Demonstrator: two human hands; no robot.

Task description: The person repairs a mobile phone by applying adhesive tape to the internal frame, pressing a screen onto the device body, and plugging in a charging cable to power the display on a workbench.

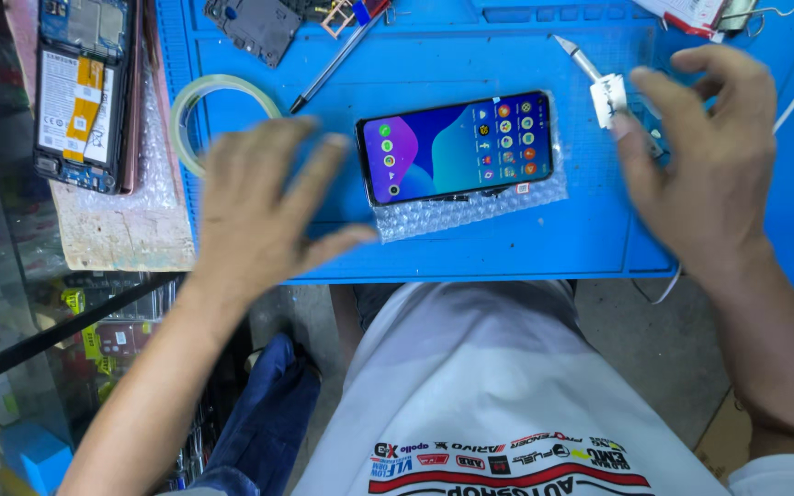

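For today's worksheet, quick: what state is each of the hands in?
Left hand: open, fingers spread, holding nothing.
Right hand: open, empty, beside the tweezers.

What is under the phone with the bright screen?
The phone lies on a sheet of clear bubble wrap, which sticks out below and at its right. Under that is the blue work mat. Whatever lies directly beneath the phone's body is hidden.

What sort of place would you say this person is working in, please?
Probably a phone repair bench: a lit phone lies on bubble wrap on a blue work mat, an opened phone shows its battery at the left, and tweezers lie by the right hand.
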